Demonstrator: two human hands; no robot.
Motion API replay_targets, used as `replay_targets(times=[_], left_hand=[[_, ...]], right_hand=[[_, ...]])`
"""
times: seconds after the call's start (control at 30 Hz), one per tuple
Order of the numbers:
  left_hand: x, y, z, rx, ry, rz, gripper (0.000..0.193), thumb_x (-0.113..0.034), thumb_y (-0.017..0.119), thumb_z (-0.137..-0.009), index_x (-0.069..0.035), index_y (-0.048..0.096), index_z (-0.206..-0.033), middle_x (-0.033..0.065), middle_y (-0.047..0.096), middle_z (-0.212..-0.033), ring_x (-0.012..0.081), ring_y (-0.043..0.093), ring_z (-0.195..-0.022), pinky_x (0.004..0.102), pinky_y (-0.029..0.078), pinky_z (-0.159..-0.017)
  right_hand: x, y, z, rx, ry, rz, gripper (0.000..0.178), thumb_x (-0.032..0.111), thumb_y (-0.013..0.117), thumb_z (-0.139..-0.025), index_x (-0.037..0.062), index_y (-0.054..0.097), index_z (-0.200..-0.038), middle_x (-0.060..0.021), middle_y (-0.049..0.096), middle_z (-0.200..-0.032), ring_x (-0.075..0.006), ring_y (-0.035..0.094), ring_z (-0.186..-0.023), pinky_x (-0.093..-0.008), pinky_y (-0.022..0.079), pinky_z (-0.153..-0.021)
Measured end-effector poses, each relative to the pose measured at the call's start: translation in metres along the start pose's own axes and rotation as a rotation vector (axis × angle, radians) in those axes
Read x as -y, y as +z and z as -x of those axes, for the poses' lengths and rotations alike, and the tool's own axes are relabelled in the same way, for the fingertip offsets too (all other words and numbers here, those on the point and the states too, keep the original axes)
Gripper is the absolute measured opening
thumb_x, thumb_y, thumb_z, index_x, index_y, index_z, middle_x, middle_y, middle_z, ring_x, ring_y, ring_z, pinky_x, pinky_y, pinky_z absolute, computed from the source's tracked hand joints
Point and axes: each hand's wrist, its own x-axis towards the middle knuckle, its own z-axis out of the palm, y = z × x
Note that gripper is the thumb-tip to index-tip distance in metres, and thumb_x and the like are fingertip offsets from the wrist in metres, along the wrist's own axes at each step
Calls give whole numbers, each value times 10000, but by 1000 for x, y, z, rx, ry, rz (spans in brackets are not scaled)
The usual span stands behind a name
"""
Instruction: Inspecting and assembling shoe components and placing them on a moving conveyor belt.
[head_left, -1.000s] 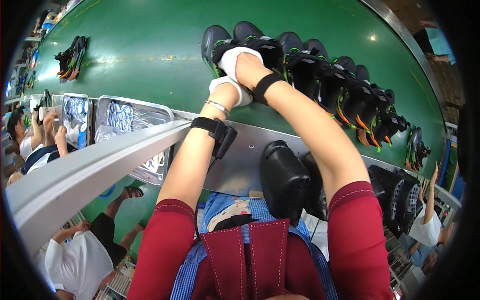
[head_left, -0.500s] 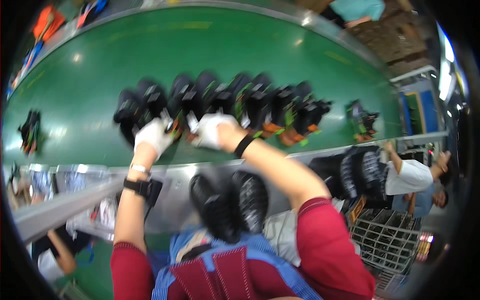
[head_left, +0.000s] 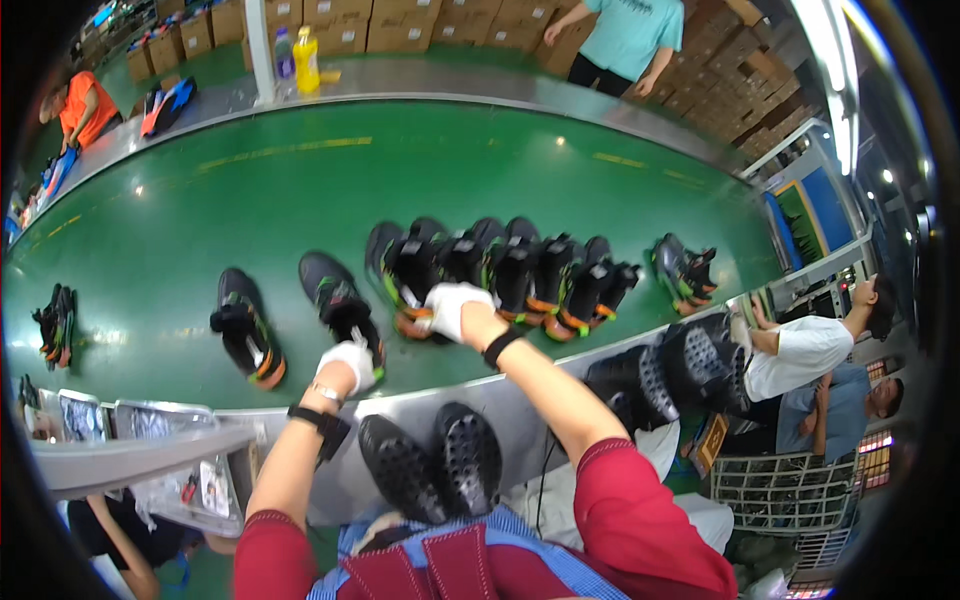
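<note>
Both my hands wear white gloves. My left hand [head_left: 347, 367] is closed round the heel of a black sneaker [head_left: 325, 283] with green and orange trim, which stands a little apart from the row. My right hand [head_left: 460, 311] grips the heel end of another such sneaker [head_left: 385, 252], at the left end of a tight row. Several matching sneakers [head_left: 553, 270] continue that row to the right, toes pointing away from me. To the left of my left hand, a single sneaker [head_left: 242, 310] stands alone on the green belt [head_left: 300, 190].
Two dark shoe lasts [head_left: 468, 455] stand on the metal ledge before me, with more dark moulded forms [head_left: 690, 360] to the right. A shoe pair [head_left: 58, 325] sits far left, another [head_left: 684, 272] far right. Co-workers [head_left: 805, 340] are at the right; a wire cart [head_left: 780, 490] stands below them.
The view has tilted up. At the row's left end, the sneakers have spread apart: one now stands alone, and my left hand has another away from the row. My right hand stays at the row.
</note>
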Motion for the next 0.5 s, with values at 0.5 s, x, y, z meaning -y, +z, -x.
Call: replay_targets(times=[0.5], left_hand=[[5,-56,46,-81,33,333,707,-303,665,-750,1,472,-1359,221,584,-1256,333,561,-1172,341,432,-1002]], right_hand=[[72,-32,245,-54,-126,-249,654,337,810,-645,-15,580,-1145,-205,600,-1159,-378,593,-1045,-406,476,-917]])
